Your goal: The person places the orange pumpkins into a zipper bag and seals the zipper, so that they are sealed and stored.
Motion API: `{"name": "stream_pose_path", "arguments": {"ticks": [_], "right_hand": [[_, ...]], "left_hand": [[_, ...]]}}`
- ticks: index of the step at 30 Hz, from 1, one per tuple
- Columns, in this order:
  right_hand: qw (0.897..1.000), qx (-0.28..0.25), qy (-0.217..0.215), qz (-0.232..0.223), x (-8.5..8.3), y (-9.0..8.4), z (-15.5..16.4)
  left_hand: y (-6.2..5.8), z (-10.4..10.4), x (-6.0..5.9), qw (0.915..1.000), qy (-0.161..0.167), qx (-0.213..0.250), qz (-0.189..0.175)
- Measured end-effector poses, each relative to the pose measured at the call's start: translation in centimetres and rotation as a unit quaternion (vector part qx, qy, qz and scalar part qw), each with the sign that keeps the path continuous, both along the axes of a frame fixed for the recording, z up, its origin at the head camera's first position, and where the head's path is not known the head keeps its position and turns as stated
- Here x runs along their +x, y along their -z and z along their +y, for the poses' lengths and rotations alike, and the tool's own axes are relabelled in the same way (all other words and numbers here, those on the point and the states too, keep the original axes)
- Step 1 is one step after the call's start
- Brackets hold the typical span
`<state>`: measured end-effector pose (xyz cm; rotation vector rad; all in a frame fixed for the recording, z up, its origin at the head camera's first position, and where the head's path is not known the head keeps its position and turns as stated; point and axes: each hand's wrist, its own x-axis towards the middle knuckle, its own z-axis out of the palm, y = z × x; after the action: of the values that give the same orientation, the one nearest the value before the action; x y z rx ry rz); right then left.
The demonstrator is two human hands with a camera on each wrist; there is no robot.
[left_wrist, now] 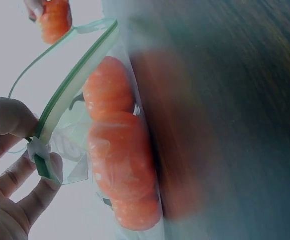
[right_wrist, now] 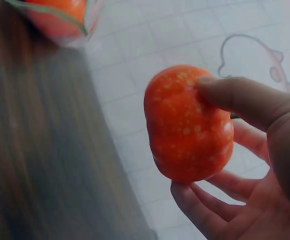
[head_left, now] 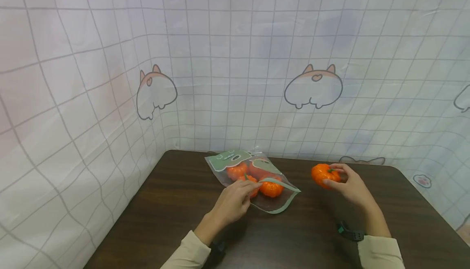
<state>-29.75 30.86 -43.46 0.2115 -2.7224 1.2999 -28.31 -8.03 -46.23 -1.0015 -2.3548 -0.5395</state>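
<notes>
A clear zip bag [head_left: 262,206] with green trim lies on the table, its mouth parted toward the front right. Several small orange pumpkins [left_wrist: 121,155] are inside it. My left hand [head_left: 233,199] pinches the bag's green zip edge near the white slider [left_wrist: 38,149], between thumb and fingers. Off to the right, my right hand [head_left: 352,186] grips another orange pumpkin [right_wrist: 187,130] with a green stem, thumb on one side and fingers on the other. That pumpkin is held above the table, apart from the bag.
A dark wooden table [head_left: 169,203] spreads under both hands. White grid-patterned cloth [head_left: 235,57] with cartoon dogs hangs behind it and along the sides. A dark band [head_left: 350,233] sits around my right wrist.
</notes>
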Motion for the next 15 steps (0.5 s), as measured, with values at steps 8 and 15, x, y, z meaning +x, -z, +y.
{"name": "stream_pose_path", "arguments": {"ticks": [8,15], "right_hand": [[0.999,0.006,-0.038,0.021,0.8,-2.0,-1.2],[0.997,0.011,-0.064,0.039,1.7,-3.5,-2.3]], "left_hand": [[-0.1,0.0,0.1,0.9998,0.005,0.009,0.018],[-0.1,0.0,0.0,0.9997,0.009,0.017,0.017]]}}
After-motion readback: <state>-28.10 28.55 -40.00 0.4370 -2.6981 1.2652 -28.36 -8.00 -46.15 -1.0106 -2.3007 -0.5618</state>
